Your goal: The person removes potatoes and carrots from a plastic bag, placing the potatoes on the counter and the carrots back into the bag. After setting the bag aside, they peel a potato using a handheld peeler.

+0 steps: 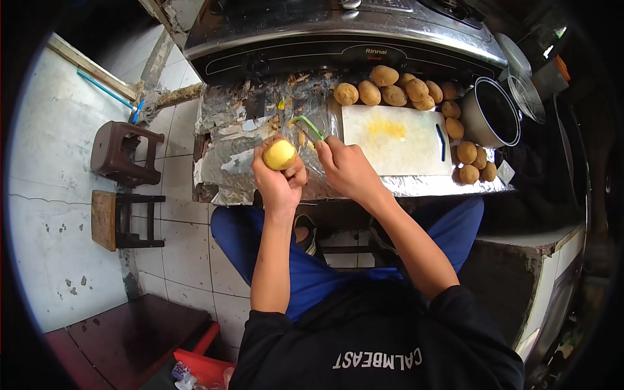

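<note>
A partly peeled potato (279, 155), bare yellow on the side facing up, is gripped in my left hand (276, 179). My right hand (341, 166) is closed around the handle of a green peeler (307, 123), whose head points up and left, just apart from the potato. Strips of peel (301, 138) lie on the foil-covered surface between and beyond my hands. To the right of my right hand lies a white cutting board (396, 146) with a yellow stain. Several unpeeled potatoes (383, 91) are lined up along the board's far edge.
More potatoes (468, 173) sit at the board's right, near a metal pot (491, 114) and a wire strainer (525, 97). A stove (338, 52) borders the far side. Two stools (127, 153) stand on the tiled floor at left. The worktop's left edge is worn.
</note>
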`<state>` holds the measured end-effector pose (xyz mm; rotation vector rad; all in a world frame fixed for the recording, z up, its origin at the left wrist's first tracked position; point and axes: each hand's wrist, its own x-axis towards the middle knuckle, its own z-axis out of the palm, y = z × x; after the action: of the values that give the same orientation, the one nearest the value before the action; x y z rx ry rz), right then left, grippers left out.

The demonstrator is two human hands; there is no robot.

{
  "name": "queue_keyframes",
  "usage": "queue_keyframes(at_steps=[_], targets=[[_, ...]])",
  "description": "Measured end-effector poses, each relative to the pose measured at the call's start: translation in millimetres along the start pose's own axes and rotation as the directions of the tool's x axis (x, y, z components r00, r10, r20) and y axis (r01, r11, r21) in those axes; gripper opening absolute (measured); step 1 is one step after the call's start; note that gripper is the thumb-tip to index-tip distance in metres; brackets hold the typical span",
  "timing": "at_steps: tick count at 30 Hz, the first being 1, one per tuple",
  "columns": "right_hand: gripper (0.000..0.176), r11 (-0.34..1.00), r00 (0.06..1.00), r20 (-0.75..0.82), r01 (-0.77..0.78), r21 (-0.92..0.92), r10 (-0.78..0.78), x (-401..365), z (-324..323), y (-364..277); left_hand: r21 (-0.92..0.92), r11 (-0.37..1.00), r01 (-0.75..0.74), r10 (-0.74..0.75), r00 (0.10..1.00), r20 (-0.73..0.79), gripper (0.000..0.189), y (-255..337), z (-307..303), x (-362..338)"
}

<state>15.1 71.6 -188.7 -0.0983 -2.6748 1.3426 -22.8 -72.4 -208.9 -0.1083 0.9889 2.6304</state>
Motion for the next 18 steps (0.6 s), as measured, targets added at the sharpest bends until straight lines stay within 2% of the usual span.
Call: queue_keyframes(at_steps=[5,7,8,10,11,13,14,15,17,18], targets=[[0.035,0.999,1.0,-0.004,0.013,0.03,-0.013,-1,-12,-9,-0.004,1.0,0.007,-0.007,1.0,0.015,0.046,-3,-10,0],[0.034,0.999,0.999,0.02,0.04,0.032,-0.041,-6,-15,-18,-0.035,0.998,0.056,-0.051,0.99,0.13,0.045,-3,-14,0],[0.033,0.995,0.998,0.02,0.057,0.078,-0.059,-8,-15,-22,-0.035,0.998,0.058,-0.053,0.99,0.131,0.045,-6,-12,1],[0.032,0.974,0.998,-0.013,0.063,0.219,-0.061,-10,-10,-24,0.066,0.998,0.006,0.0,0.996,-0.084,0.043,-11,3,-2],[0.032,0.974,0.998,-0.016,0.062,0.217,-0.059,-9,-8,-24,0.065,0.998,0.008,-0.003,0.997,-0.082,0.043,-14,4,-2],[0.031,0.947,0.995,-0.099,0.047,0.318,-0.016,-8,-5,-23,0.11,0.986,-0.128,0.11,0.981,0.16,0.046,-17,4,-5],[0.031,0.947,0.995,-0.1,0.048,0.318,-0.017,-8,-7,-22,0.116,0.98,-0.165,0.125,0.949,0.291,0.054,-11,1,-5],[0.029,0.954,0.997,-0.069,0.064,0.293,-0.045,-9,-11,-21,0.117,0.979,-0.167,0.127,0.948,0.291,0.054,-8,-5,-2],[0.028,0.96,0.997,-0.033,0.075,0.269,-0.069,-13,-20,-19,0.255,0.945,-0.205,0.078,0.898,0.433,0.062,-8,-18,3],[0.027,0.973,0.997,0.004,0.074,0.218,-0.076,-15,-27,-21,0.245,0.95,-0.195,0.08,0.907,0.412,0.063,-6,-15,2]])
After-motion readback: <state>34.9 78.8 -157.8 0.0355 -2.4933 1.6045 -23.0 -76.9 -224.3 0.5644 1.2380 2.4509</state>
